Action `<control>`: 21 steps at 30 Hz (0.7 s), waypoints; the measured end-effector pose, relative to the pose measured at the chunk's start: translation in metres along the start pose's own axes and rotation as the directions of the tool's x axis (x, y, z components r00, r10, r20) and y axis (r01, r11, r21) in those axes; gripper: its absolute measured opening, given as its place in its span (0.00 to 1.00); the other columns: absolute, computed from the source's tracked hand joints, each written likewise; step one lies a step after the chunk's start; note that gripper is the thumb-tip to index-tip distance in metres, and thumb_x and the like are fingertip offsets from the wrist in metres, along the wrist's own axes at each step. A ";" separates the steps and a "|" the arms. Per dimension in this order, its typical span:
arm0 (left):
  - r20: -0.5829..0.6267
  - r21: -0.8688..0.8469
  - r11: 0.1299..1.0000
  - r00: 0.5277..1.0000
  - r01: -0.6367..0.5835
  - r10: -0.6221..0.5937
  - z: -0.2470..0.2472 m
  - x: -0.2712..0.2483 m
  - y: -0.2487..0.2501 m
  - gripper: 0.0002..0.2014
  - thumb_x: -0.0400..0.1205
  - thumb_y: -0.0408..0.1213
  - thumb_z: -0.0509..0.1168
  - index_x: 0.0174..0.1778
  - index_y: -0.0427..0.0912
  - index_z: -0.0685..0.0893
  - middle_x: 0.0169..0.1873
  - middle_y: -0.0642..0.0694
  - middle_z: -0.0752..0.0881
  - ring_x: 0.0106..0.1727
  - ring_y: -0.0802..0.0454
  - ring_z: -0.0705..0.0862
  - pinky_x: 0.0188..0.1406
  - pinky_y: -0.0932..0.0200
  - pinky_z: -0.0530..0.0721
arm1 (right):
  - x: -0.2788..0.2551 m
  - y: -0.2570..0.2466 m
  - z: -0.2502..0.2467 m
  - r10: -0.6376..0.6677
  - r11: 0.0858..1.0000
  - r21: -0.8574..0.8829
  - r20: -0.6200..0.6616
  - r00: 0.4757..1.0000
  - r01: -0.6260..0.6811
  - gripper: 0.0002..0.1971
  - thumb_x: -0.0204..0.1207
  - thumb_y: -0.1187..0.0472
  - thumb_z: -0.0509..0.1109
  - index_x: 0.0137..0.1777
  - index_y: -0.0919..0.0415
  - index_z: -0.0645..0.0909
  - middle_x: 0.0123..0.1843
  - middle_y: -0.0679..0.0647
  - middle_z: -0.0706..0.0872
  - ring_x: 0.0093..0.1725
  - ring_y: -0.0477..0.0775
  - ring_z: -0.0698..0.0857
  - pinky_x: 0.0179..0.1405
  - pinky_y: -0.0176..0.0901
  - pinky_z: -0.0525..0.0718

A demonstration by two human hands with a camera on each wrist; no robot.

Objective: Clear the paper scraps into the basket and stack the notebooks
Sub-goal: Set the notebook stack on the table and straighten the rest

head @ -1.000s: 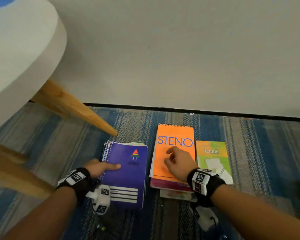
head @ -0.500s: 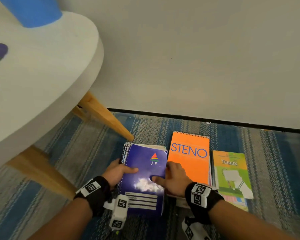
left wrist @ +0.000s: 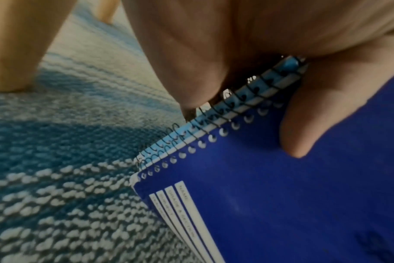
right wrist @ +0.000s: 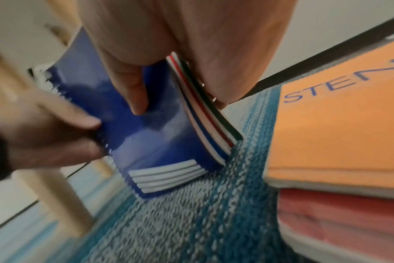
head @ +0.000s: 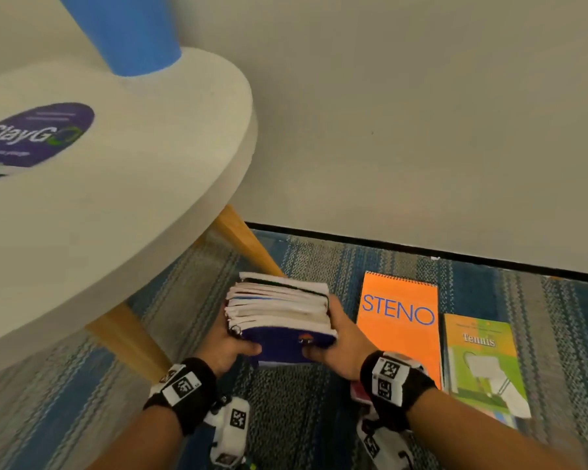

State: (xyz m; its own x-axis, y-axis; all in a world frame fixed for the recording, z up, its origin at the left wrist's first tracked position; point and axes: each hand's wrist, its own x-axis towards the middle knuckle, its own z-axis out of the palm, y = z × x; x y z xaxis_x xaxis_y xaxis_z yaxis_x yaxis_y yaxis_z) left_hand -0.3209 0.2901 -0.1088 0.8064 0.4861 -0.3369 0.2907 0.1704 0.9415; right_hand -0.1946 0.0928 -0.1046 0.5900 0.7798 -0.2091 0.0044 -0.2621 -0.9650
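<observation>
Both hands hold a bundle of notebooks [head: 279, 313] tipped up on edge just above a striped blue rug [head: 302, 418], at lower centre of the head view. The left hand [head: 226, 347] clamps the spiral-bound side, thumb on the front cover and fingers behind. The right hand [head: 340, 344] clamps the opposite edge the same way.

The bundle could fan open or shed a book, in my judgement. It is several notebooks of differing covers pressed together only at the sides, and their white page edges already splay loosely at the top. The wire spirals could also snag one another or a finger.

The front notebook has a deep blue cover with white ruled label lines; red, white and dark covers show edge-on behind it.

To the right in the head view, an orange pad printed STENO [head: 399, 323] lies flat on other books on the rug. A green Tennis notebook [head: 482, 361] lies beside it. A pale round bench [head: 116, 198] fills the upper left. No basket or scraps are visible.
</observation>
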 end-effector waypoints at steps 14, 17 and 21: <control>-0.045 -0.082 0.988 0.990 0.131 -0.135 -0.007 0.015 -0.016 0.45 0.52 0.20 0.70 0.72 0.37 0.74 0.56 0.42 0.89 0.61 0.40 0.85 0.51 0.54 0.85 | 0.032 0.009 -0.003 -0.004 0.993 0.114 -0.040 0.999 0.008 0.41 0.64 0.77 0.79 0.65 0.34 0.73 0.57 0.38 0.89 0.60 0.40 0.86 0.63 0.47 0.83; -0.026 0.047 0.991 0.992 0.121 -0.120 0.007 0.005 -0.028 0.53 0.52 0.23 0.76 0.78 0.42 0.68 0.61 0.48 0.87 0.65 0.47 0.83 0.57 0.52 0.85 | 0.022 0.026 -0.002 0.021 0.997 0.070 -0.041 0.999 -0.018 0.42 0.66 0.73 0.80 0.67 0.32 0.67 0.59 0.33 0.87 0.63 0.35 0.83 0.68 0.45 0.79; -0.020 0.135 0.988 0.997 0.080 -0.078 0.022 0.008 -0.014 0.47 0.60 0.19 0.73 0.78 0.41 0.68 0.56 0.55 0.88 0.56 0.65 0.86 0.46 0.69 0.84 | 0.011 0.039 -0.006 0.068 0.995 0.073 -0.009 0.998 -0.067 0.48 0.66 0.64 0.81 0.76 0.34 0.55 0.64 0.38 0.85 0.66 0.39 0.82 0.72 0.50 0.77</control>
State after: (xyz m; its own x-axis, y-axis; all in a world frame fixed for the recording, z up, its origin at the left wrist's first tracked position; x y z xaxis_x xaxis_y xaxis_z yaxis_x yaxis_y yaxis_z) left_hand -0.3067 0.2725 -0.1250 0.7705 0.4888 -0.4092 0.4210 0.0917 0.9024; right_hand -0.1829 0.0876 -0.1432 0.5959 0.7554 -0.2725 -0.0944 -0.2712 -0.9579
